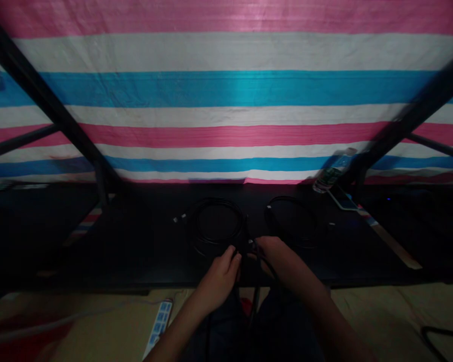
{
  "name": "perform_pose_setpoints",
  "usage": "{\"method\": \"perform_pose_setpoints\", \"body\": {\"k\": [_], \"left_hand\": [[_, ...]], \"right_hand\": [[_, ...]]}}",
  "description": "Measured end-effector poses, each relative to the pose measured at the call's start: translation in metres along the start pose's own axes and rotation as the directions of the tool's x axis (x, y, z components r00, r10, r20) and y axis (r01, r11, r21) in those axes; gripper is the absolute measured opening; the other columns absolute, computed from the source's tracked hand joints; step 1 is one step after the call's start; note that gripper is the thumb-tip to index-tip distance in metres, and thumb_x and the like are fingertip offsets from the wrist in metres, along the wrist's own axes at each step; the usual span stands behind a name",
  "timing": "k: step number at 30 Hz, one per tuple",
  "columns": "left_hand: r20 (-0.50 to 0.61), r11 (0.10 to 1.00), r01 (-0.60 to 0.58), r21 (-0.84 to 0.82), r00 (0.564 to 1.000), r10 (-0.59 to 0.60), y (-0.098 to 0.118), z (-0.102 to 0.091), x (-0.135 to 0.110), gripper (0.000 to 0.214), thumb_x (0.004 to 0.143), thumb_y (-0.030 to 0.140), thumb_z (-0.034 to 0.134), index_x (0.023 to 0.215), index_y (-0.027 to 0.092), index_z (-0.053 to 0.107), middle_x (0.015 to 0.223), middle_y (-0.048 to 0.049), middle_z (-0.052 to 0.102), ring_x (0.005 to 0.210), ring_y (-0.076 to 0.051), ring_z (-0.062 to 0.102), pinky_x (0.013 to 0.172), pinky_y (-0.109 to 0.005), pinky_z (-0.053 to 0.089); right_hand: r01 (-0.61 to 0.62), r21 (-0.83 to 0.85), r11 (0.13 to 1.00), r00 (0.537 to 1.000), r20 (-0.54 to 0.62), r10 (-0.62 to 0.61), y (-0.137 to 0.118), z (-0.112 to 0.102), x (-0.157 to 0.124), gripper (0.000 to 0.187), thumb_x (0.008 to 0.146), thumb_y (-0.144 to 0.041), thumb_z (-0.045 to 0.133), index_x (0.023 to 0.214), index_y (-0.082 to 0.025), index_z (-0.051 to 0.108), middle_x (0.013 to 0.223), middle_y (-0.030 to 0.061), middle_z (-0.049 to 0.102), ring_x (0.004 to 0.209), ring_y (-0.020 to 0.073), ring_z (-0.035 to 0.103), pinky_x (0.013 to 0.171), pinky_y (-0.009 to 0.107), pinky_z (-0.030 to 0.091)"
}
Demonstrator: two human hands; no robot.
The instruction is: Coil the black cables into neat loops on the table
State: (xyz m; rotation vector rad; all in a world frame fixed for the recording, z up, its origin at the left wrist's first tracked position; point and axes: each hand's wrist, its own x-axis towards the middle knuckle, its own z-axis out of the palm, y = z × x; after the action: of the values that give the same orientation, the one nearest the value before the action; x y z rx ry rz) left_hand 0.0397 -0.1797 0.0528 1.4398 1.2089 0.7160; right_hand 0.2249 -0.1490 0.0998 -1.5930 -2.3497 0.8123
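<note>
Black cable (211, 200): two flat, roughly round coils side by side on a black table (98, 251) at frame centre, just ahead of the hands. Metal-tipped plug (180, 218) at the left coil's left edge, pointing toward the left of the frame; small pale plug (331, 223) lying just to the right of the right coil. One further strand (257, 296) running from lower centre of the frame over the table's near edge up to the hands, long axis close to vertical in the frame, small plug tip (250, 242) aimed away from the person. Left hand (219, 279) clenched on the dark strand, fingers curled; right hand (281, 259) grasping cable close to the plug tip, finger placement lost in shadow. At upper right of the table, clear plastic water bottle (334, 171) lying tilted, dark green label unreadable, beside a flat pale-edged slab (342, 198). Wooden strip (396, 246) at the table's right side. Power strip (158, 322) with blue switches on tan flooring (373, 311) at lower left. Black metal struts (49, 95) crossing a pink, white and blue striped tarpaulin (226, 88) along the top of the frame. No brand or writing legible anywhere.
</note>
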Motion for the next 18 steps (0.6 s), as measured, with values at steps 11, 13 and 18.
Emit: {"method": "perform_pose_setpoints", "body": {"k": [11,13,18], "left_hand": [[-0.490,0.980,-0.139,0.141,0.851,0.191,0.016,-0.030,0.024,0.020,0.099,0.038,0.041,0.104,0.022,0.051,0.077,-0.0003,0.063,0.067,-0.017,0.062,0.061,-0.025,0.042],[-0.596,0.978,-0.128,0.166,0.777,0.203,0.021,-0.040,0.029,0.021,0.099,0.040,0.042,0.103,0.022,0.051,0.075,-0.0002,0.062,0.065,-0.017,0.062,0.059,-0.025,0.041],[-0.717,0.966,-0.076,0.248,0.656,0.235,0.027,-0.066,0.040,0.022,0.098,0.041,0.044,0.101,0.021,0.051,0.067,0.0017,0.058,0.058,-0.017,0.060,0.053,-0.025,0.039]], "right_hand": [[-0.160,0.930,0.330,0.986,0.138,0.088,-0.025,-0.010,-0.014,0.047,0.090,-0.056,0.060,0.114,-0.016,0.066,0.060,-0.0061,0.049,0.038,0.0063,0.035,0.036,0.019,0.025],[-0.150,0.958,0.246,0.989,0.148,0.026,-0.023,-0.003,-0.021,0.048,0.091,-0.054,0.060,0.117,-0.015,0.065,0.062,-0.0051,0.052,0.038,0.0056,0.037,0.036,0.019,0.027],[-0.199,0.926,0.320,0.968,0.238,-0.086,-0.003,0.013,-0.046,0.046,0.095,-0.051,0.057,0.117,-0.013,0.066,0.062,-0.0019,0.056,0.045,0.0075,0.049,0.045,0.020,0.035]]}}
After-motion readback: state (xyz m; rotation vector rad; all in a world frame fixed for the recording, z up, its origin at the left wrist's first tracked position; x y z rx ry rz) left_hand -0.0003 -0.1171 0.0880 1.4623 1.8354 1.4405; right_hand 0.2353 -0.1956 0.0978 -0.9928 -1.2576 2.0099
